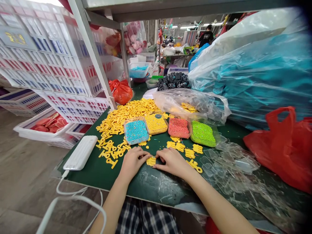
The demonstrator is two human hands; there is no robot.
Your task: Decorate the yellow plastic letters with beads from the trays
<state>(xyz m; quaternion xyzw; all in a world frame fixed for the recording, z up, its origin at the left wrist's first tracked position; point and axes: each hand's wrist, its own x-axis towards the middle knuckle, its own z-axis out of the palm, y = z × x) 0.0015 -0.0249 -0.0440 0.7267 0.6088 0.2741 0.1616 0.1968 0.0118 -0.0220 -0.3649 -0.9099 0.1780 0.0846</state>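
Note:
My left hand [133, 162] and my right hand [172, 161] rest on the green table [102, 169], fingers curled, pinching a small yellow plastic piece [151, 161] between them. Just behind stand trays of tiny beads: blue [136, 131], yellow [156, 123], pink [178, 127] and green [203, 133]. Loose yellow plastic pieces [122, 117] lie heaped at the back left, with a few more [187, 151] by my right hand.
A white power bank [81, 152] with a cable lies left. Clear plastic covers [229, 165] are scattered right. Red bags [285, 146] [121, 91], a big blue-filled plastic bag [258, 68], stacked white crates [48, 61] and black parts [173, 81] surround the table. A person stands far back.

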